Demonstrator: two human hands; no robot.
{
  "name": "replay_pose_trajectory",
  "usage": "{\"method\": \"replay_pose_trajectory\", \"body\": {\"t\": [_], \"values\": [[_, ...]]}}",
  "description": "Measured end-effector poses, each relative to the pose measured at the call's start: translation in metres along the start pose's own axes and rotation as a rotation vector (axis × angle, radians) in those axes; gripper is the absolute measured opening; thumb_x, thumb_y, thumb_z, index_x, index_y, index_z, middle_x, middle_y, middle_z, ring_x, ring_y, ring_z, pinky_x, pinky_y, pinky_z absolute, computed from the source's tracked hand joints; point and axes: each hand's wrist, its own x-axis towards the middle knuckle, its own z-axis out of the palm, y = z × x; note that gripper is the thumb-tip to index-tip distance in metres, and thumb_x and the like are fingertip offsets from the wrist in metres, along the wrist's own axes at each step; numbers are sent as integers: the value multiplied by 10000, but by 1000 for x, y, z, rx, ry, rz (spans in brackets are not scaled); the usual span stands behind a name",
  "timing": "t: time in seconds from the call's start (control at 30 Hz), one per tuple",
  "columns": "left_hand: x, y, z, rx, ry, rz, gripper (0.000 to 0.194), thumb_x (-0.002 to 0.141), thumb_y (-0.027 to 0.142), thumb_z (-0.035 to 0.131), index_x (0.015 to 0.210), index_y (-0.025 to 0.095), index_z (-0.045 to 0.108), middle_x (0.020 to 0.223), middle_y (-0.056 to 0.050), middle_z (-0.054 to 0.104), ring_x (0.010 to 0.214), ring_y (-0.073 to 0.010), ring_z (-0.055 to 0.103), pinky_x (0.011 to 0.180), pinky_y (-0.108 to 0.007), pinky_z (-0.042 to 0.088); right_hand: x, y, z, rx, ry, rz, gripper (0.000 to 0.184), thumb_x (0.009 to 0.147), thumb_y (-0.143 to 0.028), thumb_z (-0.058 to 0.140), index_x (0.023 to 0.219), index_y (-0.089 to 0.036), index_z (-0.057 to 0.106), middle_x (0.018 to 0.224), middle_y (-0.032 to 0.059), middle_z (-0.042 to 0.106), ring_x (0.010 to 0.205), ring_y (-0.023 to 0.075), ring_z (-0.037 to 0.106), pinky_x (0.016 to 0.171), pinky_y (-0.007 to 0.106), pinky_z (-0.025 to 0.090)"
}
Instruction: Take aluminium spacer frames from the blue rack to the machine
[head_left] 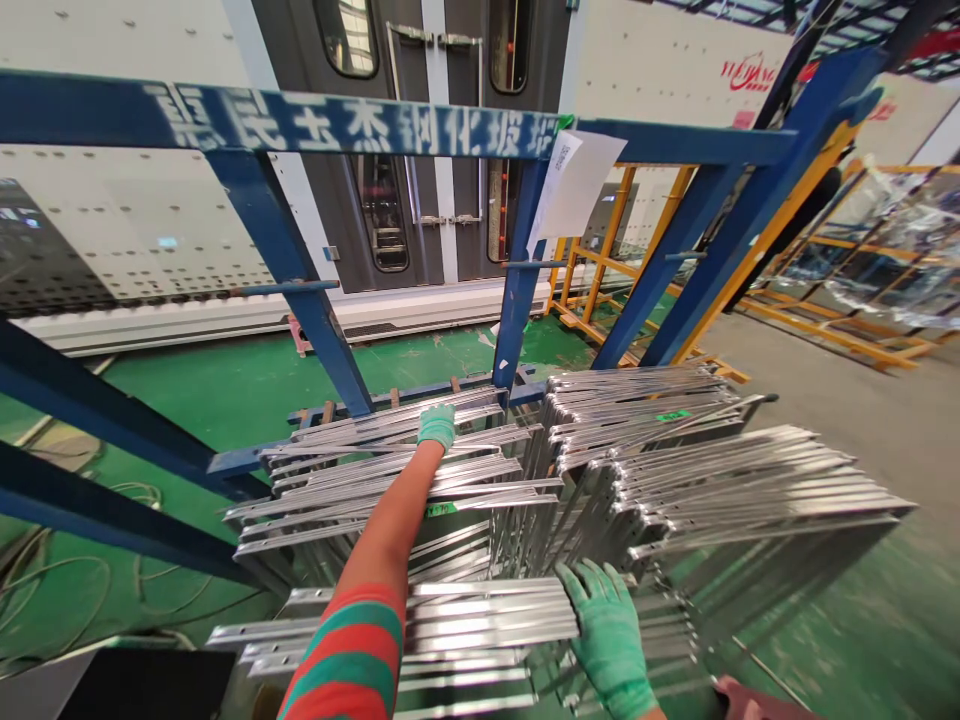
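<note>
My left hand, in a pale green knitted glove, reaches out to the far rows of thin silver metal frames. Its fingers curl down over the top bar of one frame, and their tips are hidden. Nearer to me, my right hand wears the same kind of glove. Its fingers are stretched out and slightly apart, resting at the right end of a close bundle of metal frames. A green label with handwriting is stuck on a frame below my left forearm.
More upright frames are packed to the right. A blue steel rack with a paper sheet stands beyond. Behind it is a large white and grey machine. Yellow racks are at right; cables lie on the left floor.
</note>
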Motion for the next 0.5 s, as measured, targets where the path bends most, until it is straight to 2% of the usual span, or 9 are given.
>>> {"method": "replay_pose_trajectory", "body": {"t": [0.1, 0.3, 0.5], "values": [[0, 2, -3, 4, 17, 15, 531, 914, 34, 433, 1407, 141, 598, 1361, -220, 652, 1275, -324, 625, 1079, -473, 507, 2, -1, 1, 13, 14, -4, 570, 696, -96, 695, 1223, -309, 737, 1147, 14, 777, 1112, 243, 637, 1146, 421, 324], [-2, 5, -6, 11, 8, 33, 408, 933, 31, 439, 1207, 98, 734, 1291, -221, 696, 1238, -314, 656, 1088, -447, 508, 3, -1, 3, 12, 24, -8, 580, 676, -136, 731, 1233, -301, 734, 1140, 24, 774, 1109, 250, 636, 1159, 414, 302], [-3, 8, -5, 6, 45, 4, 442, 960, 39, 373, 1242, 105, 706, 1280, -226, 689, 1217, -323, 660, 1036, -464, 534, 1, 0, 3, 16, 15, -6, 564, 706, -120, 693, 1234, -314, 733, 1152, 8, 772, 1123, 241, 629, 1161, 407, 297]]}}
